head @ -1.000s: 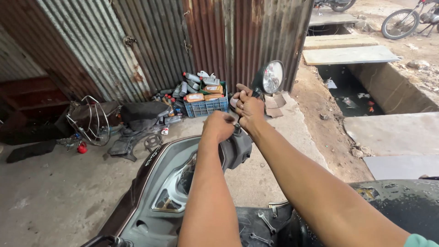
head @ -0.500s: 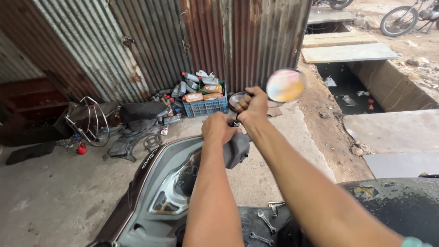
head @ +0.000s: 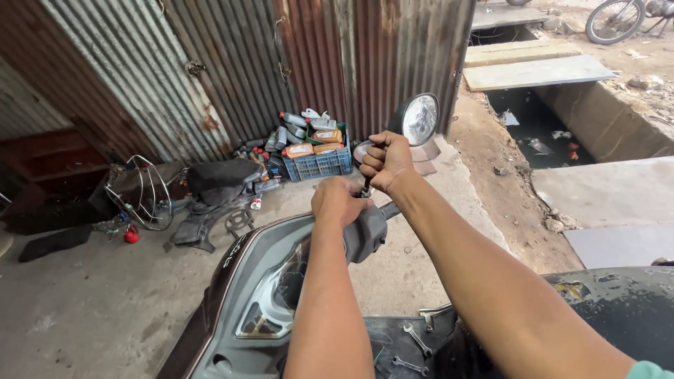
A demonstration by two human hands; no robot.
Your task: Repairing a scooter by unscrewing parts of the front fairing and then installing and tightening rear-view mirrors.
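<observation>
Mirror: the round chrome-backed scooter mirror (head: 420, 118) sits at about 12 o'clock from your hands, glass turned toward you, on a thin dark stem (head: 366, 184) running down to the handlebar.
Right hand: your right hand (head: 385, 162) is wrapped tight round that stem just below the mirror head, fingers fully curled, no gap showing.
Left hand: your left hand (head: 340, 202) is clamped down on the grey plastic handlebar housing (head: 367, 233), right below and to 8 o'clock of the right one, the two nearly touching.
Scooter: the dark brown scooter front panel (head: 239, 281) with its clear instrument window (head: 277, 302) runs off toward 7 o'clock.
Spanners: a few silver spanners (head: 414, 344) lie on the black surface at 6 o'clock, between your forearms.
Crate: a blue plastic crate (head: 319, 163) stuffed with bottles and orange cartons sits at 11 o'clock against the rusty corrugated metal wall (head: 232, 63).
Junk pile: black scooter body parts (head: 210, 189) and a bent chrome wire rack (head: 144, 193) lie at 9 to 10 o'clock on the concrete.
Drain: an open concrete drain (head: 540, 130) with litter is at 2 o'clock.
</observation>
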